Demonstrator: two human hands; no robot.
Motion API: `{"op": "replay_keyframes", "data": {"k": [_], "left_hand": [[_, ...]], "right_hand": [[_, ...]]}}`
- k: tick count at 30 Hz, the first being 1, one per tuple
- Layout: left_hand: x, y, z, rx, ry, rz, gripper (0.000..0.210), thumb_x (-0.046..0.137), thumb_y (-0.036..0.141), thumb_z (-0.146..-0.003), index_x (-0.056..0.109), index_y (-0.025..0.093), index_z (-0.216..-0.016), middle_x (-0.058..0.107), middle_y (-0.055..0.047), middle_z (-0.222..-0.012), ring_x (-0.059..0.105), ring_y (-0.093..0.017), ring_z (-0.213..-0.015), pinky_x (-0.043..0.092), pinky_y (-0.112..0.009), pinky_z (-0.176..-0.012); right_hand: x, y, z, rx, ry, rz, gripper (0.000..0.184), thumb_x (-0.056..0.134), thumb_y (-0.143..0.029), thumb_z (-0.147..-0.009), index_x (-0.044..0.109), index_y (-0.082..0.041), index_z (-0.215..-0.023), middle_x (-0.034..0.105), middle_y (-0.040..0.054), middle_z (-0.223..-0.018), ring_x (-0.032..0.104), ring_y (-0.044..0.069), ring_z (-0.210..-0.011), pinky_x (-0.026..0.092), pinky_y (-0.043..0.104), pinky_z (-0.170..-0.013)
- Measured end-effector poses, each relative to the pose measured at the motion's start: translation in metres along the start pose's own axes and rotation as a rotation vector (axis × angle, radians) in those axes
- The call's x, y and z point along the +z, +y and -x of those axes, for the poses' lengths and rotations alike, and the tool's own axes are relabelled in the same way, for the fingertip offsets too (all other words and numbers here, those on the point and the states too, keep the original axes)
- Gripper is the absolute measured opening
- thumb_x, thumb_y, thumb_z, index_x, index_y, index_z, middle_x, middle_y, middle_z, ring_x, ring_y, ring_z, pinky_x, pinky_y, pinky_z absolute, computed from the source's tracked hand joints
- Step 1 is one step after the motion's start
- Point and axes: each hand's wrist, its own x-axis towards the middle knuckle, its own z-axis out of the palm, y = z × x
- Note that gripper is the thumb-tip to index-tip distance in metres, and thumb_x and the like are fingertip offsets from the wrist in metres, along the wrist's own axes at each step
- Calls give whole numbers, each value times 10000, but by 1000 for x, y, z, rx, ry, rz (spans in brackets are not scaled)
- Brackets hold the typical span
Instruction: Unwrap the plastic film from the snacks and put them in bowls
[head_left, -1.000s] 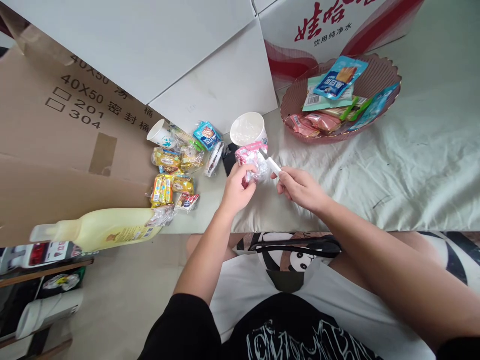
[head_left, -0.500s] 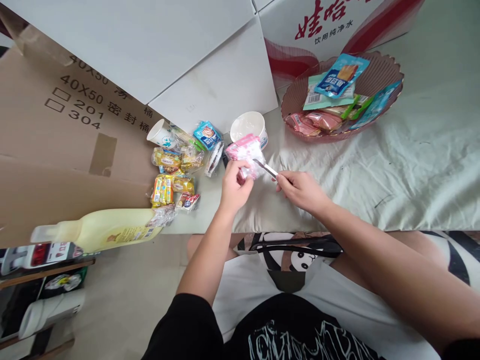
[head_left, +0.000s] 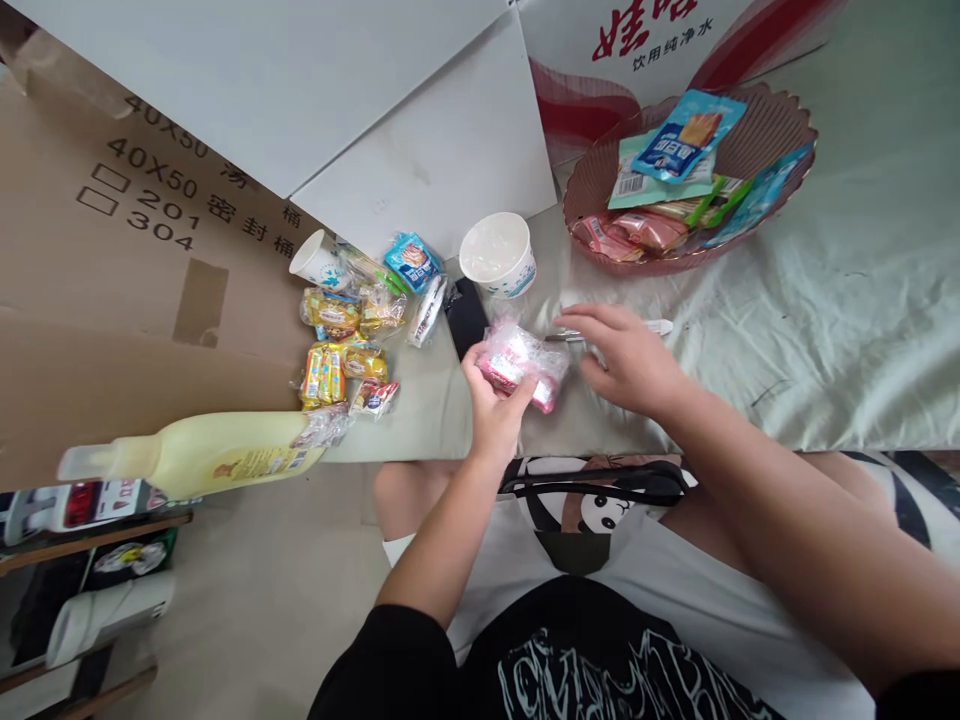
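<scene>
Head view: The pink-and-white packet point(head_left: 525, 362) is located in the fingers of the left hand point(head_left: 495, 405), toward the near edge of the desk point(head_left: 427, 410). The left fingers are closed on the packet's left side. The fingers of the right hand point(head_left: 630, 360) are extended and parted, gripping nothing, just right of the packet and over the knife point(head_left: 660, 327); contact with the knife cannot be determined.

A wrinkled pale cloth point(head_left: 855, 340) covers the desk. Toward the far edge stand a paper bowl point(head_left: 516, 283), a white box point(head_left: 442, 150) and a scalloped bowl point(head_left: 776, 115) containing snack packets point(head_left: 690, 140). Wrapped snacks point(head_left: 330, 312) and a yellow bottle point(head_left: 232, 450), on its side, occupy the left end, next to a brown carton point(head_left: 135, 350). The floor point(head_left: 270, 560) is visible below the near edge.

The packet's long axis runs obliquely, from far left to near right. The knife lies roughly parallel to the near edge, blade end toward the packet, handle end right.
</scene>
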Motion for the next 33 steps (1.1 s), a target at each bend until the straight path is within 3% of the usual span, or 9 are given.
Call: {"op": "replay_keyframes", "data": {"k": [6, 10, 13, 17, 20, 23, 27, 30, 33], "left_hand": [[-16, -7, -13, 85, 144, -136, 315, 745, 419, -812, 550, 246, -988, 622, -3, -1000, 623, -150, -945, 492, -263, -848], [-61, -4, -35, 169, 332, -295, 174, 689, 306, -817, 564, 229, -910, 606, 4, -871, 606, -154, -829, 479, -291, -772], [-86, 4, -39, 281, 407, -399, 305, 659, 169, -797, 556, 266, -1068, 626, -23, -1058, 619, -178, -956, 482, -342, -844], [-79, 22, -35, 516, 52, -753, 360, 714, 222, -801, 623, 246, -1148, 626, -82, -1271, 543, -287, -1268, 404, -474, -1115], [-62, 31, -38, 414, -225, -973, 375, 787, 260, -759, 673, 234, -1116, 694, -77, -1160, 607, -303, -1178, 369, -531, -1146], [-56, 36, -40, 440, -287, -1026, 6, 703, 229, -847, 705, 231, -852, 724, -60, -1019, 663, -264, -1028, 433, -501, -1059], [-61, 46, -17, 559, -291, -933, 132, 604, 214, -903, 690, 230, -805, 732, -41, -891, 686, -208, -876, 528, -361, -827], [-59, 63, 11, 387, -560, -884, 127, 605, 225, -913, 723, 240, -867, 736, -8, -760, 673, -162, -658, 516, -293, -647], [-51, 78, 21, 84, -941, -793, 109, 661, 281, -901, 754, 254, -949, 769, 6, -763, 706, -157, -637, 537, -273, -625]], "right_hand": [[6, -3, 0, -144, -164, -140, 196, 532, -114, -785, 696, -220, -804, 734, 107, -1170, 622, 326, -1173, 465, 507, -978], [-9, 12, -2, 0, -47, -74, 179, 536, -112, -775, 673, -222, -745, 751, 98, -1033, 655, 310, -1044, 474, 487, -921], [-24, 21, -1, 174, 103, 7, 214, 522, -100, -771, 673, -231, -692, 744, 93, -962, 656, 309, -971, 480, 491, -897], [-28, 16, 1, 218, 171, -4, 223, 537, -185, -816, 721, -235, -932, 738, 100, -1072, 641, 328, -1053, 475, 494, -932], [-19, 7, 0, 166, 39, -21, 411, 648, -315, -798, 656, -223, -1199, 743, 107, -1059, 635, 339, -1031, 464, 502, -941], [-14, 4, -3, 138, -32, -29, 241, 624, -267, -811, 676, -258, -1046, 731, 71, -877, 639, 309, -934, 449, 496, -946], [-26, -1, -4, 130, 48, -63, 110, 560, -177, -769, 635, -250, -803, 705, 81, -864, 645, 299, -924, 439, 484, -934], [-37, -10, -4, 116, -21, -196, 206, 515, -191, -768, 659, -244, -905, 691, 52, -781, 651, 252, -816, 468, 409, -832], [-36, -17, -2, 75, -347, -262, 227, 480, -272, -855, 688, -224, -929, 610, 1, -593, 549, 171, -570, 410, 323, -640]]}}
